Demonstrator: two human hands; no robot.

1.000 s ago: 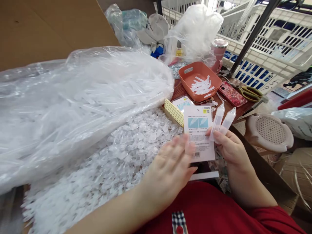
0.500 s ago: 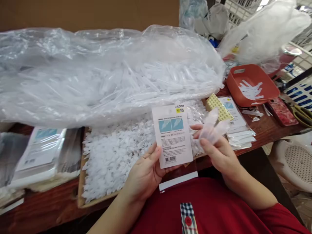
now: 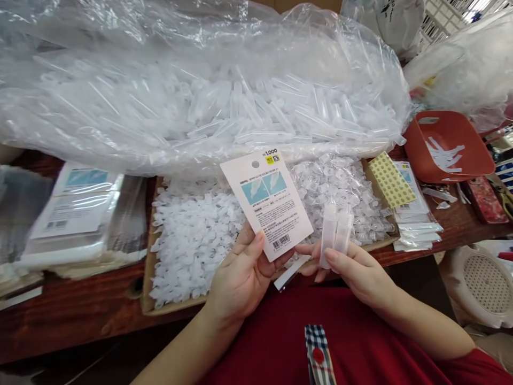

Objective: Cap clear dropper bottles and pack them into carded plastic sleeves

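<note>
My left hand (image 3: 240,272) is closed on the lower left of a white printed card (image 3: 274,219) in a clear plastic bag, thumb in front. The card tilts leftward, and the bag's white strip (image 3: 290,274) shows below it. To the right, two frosted plastic tubes (image 3: 335,232) stand side by side, pinched near their lower ends by my right hand (image 3: 360,272). The right fingertips behind them come close to the card's lower corner. Under both hands sits a cardboard tray (image 3: 147,289) with small white plastic pieces (image 3: 196,240) and clear caps (image 3: 336,179).
A large clear bag (image 3: 180,32) of tubes lies across the back. Bagged cards (image 3: 68,214) are stacked at left; more cards (image 3: 417,227) lie at right under a yellow patterned pad (image 3: 391,179). Beyond are a red bin (image 3: 473,136), a phone (image 3: 487,200) and scissors (image 3: 503,198).
The card has tilted to the left and its bag strip has swung with it. The two tubes, splayed before, now stand together and more upright in my right hand. The view has shifted.
</note>
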